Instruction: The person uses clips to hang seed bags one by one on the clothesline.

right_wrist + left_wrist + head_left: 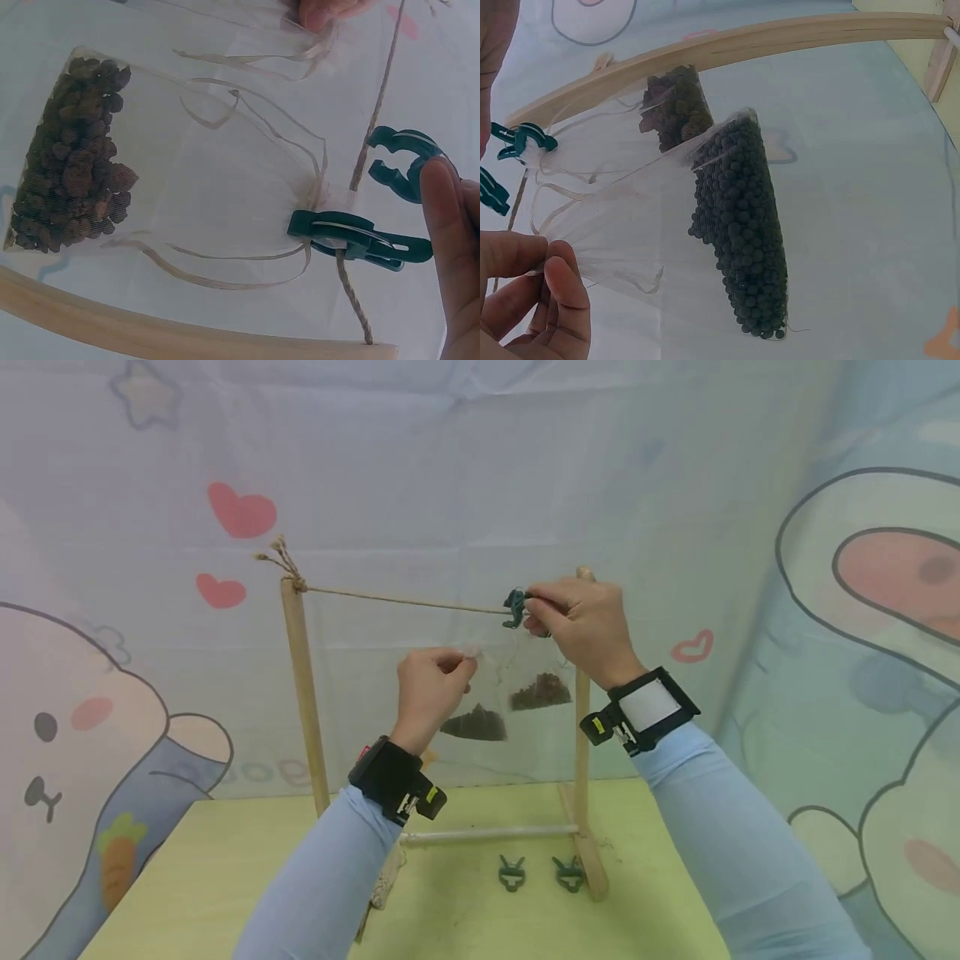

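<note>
Hands (435, 689) (587, 627) pinch gauzy bag (660, 225) and curved plastic clip (417, 142).

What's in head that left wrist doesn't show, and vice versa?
Head only: two spare green clips on the table, the left post with its rope knot, and the light-blue sleeves.

Left wrist only: separate round beads inside the dark-filled bag; head shows just a dark mass.

Both: that bag, pinched by the left hand, the brown-filled bag, the rope, and the right post.
</note>
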The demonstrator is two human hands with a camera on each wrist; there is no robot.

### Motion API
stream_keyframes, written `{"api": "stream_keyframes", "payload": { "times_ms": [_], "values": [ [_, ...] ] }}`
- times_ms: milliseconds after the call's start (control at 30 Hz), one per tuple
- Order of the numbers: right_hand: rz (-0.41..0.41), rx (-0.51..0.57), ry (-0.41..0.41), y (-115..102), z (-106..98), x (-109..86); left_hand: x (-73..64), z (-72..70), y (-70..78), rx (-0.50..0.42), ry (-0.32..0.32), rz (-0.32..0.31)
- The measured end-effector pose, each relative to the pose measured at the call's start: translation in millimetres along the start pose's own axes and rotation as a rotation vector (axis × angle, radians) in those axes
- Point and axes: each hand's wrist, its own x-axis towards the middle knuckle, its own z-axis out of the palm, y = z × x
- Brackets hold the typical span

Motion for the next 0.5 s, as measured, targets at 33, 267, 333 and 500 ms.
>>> {"api": "stream_keyframes", "payload": {
  "times_ms": [33, 267, 333, 500],
  "values": [
    [0.012, 0.001, -0.016, -1, 0, 1.6, 0.6, 0.9, -0.6, -0.001, 0.000, -0.003],
    [0.099, -0.029, -0.117, -7, 3, 7.8, 4.0, 6.6, -3.6, 0.015, -0.003, -0.026],
    [0.130, -0.042, -0.148, -9, 3, 9.0, 4.8, 8.2, -4.5, 0.014, -0.007, -0.028],
    [0.183, -0.058, -0.199, -9, 3, 12.3, 7.4, 11.7, -5.4, 0.007, -0.011, -0.028]
  ]
}}
